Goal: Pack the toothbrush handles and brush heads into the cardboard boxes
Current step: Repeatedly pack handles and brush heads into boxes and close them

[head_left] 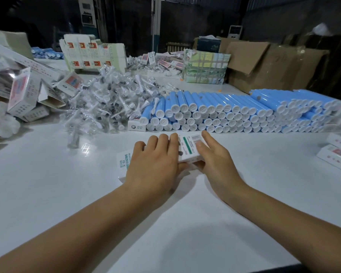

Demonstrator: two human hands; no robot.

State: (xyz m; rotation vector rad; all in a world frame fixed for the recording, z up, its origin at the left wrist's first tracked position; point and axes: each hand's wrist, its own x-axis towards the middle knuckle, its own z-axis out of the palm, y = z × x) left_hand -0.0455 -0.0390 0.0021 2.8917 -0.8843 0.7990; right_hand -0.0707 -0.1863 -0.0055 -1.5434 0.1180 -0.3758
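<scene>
Both hands on one white box.
Left hand [153, 164] lies flat over the box [189, 148]; right hand [215, 160] grips its side.

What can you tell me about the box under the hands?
The box is a small white carton, cardboard by its look, with a green stripe, a barcode and blue lettering. It lies flat on the white table, just before the stacked blue handles. The left hand rests on top of it; the right hand grips its right end. Whether its flaps are shut cannot be seen.
</scene>
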